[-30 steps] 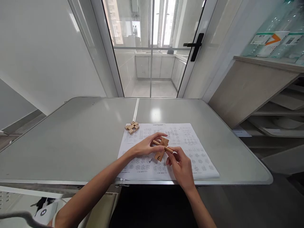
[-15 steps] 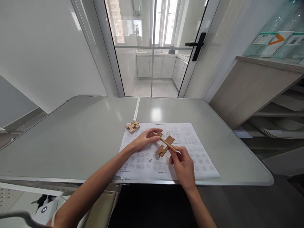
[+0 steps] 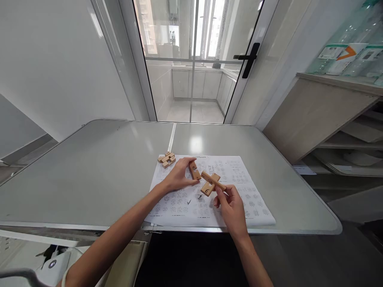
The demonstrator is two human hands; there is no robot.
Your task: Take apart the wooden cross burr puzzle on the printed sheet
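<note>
My left hand point(image 3: 178, 175) grips a notched wooden puzzle piece point(image 3: 195, 171) between thumb and fingers, its cut-out facing up and right. My right hand point(image 3: 231, 205) pinches the near end of two crossed wooden puzzle pieces point(image 3: 212, 182); one bar lies slantwise over a flat piece that bears a dark mark. The two hands' pieces are close together, with a small gap between them. Beneath both hands lies a white printed sheet point(image 3: 251, 203) with rows of small diagrams and a few handwritten ticks. A cluster of small wooden blocks point(image 3: 166, 159) rests at the sheet's upper left corner.
The grey folding table point(image 3: 89, 171) has a seam across it. Behind it stands a glass door with a black handle point(image 3: 249, 59). On the right is a wooden shelf point(image 3: 323, 111) with plastic bottles on top. A white device point(image 3: 50, 265) sits at lower left.
The left hand has drawn back from the crossed pieces and now holds a separate notched piece upright beside them. In the right hand, the crossed pieces have turned slightly.
</note>
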